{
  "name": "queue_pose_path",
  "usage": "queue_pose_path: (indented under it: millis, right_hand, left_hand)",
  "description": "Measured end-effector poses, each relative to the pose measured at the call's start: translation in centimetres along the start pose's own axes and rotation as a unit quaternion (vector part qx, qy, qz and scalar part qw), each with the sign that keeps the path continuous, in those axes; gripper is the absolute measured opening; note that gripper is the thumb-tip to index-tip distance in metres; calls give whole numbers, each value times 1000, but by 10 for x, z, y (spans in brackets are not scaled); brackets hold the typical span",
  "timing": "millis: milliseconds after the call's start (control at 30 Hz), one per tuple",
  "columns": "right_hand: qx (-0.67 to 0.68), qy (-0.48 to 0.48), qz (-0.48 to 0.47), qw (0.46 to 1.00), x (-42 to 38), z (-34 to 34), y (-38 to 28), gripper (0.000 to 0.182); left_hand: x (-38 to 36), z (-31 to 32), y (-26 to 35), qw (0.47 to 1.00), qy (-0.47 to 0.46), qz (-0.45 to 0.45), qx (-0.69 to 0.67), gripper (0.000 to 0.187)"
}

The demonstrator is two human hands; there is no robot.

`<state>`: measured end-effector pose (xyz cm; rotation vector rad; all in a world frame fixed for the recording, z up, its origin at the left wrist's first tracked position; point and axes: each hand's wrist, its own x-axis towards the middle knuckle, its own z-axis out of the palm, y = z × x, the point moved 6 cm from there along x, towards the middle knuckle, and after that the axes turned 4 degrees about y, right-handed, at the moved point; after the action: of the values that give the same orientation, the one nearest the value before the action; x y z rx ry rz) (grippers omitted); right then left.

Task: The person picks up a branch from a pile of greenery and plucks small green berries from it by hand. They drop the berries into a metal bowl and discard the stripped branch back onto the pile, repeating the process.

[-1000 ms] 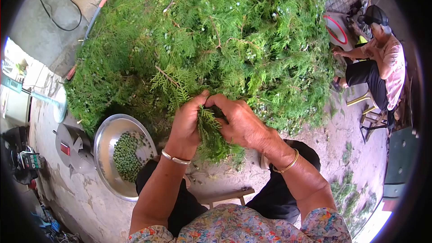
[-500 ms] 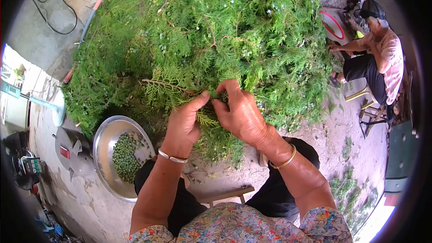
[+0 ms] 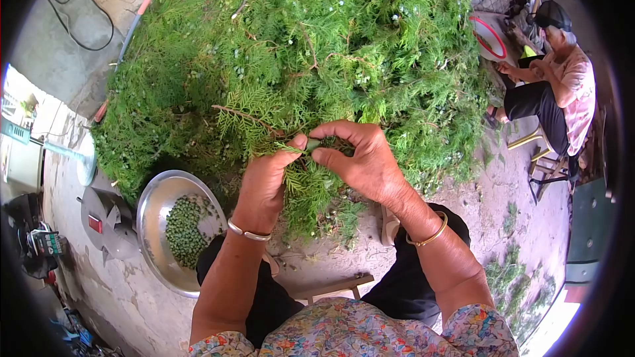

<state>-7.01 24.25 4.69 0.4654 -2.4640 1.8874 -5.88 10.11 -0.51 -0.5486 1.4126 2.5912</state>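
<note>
Fingertips of both your hands met at one small spot: your left hand (image 3: 264,182) and your right hand (image 3: 360,158) pinched the same cypress sprig (image 3: 299,188) between thumb and forefinger, with a small green seed cone (image 3: 311,145) caught right where the tips touched. The sprig hung down from that pinch toward your lap, its long axis running roughly top to bottom between the two wrists, and its woody stem (image 3: 246,117) angled up and left into the foliage. Neither hand was nearer than the other; both were closed on it.

Behind the hands rose the big heap of cypress branches (image 3: 317,46), touching the sprig's upper end, so loose fronds crowded the pinch from above. Down to your left, well apart from the hands, sat the steel basin (image 3: 153,215) on the concrete floor (image 3: 119,291), with picked green cones (image 3: 183,228) lying in it. Your left forearm lay between the sprig and the basin. At the far right another person (image 3: 562,92) sat on a stool, busy with their own work.
</note>
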Motion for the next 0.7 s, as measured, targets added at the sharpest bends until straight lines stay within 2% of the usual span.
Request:
queue_pose_path:
  millis: [100,233,300,333,400,533,600,633,700]
  right_hand:
    - [-73,-2,-31,997,-1,0,2,16]
    - [-63,31,-5,997,-2,-7,6,19]
    - [-142,87,-64,984,-2,-14,-1,21]
    - [-142,87,-63,984,-2,-15,-1,21]
    - [-77,33,8,996,-1,-12,9,23]
    - [-7,-25,63,998,2,-13,4,22]
    - [185,-64,222,955,-3,-6,9,24]
    - [185,-64,223,955,-2,-7,11,24]
    - [360,-83,265,891,-3,-2,19,19]
  left_hand:
    - [-5,9,3,999,-32,32,26,25]
    - [-7,14,-3,999,-33,-4,21,31]
    - [-3,16,-5,995,-94,-5,38,36]
    - [-3,16,-5,995,-94,-6,37,36]
    - [-4,18,-6,994,-105,-32,19,31]
    - [-11,12,-4,986,-101,-103,82,25]
    - [-14,15,-4,986,-131,-91,45,22]
    - [-15,16,-5,986,-131,-92,45,22]
    - [-17,21,-5,985,-138,-96,-43,22]
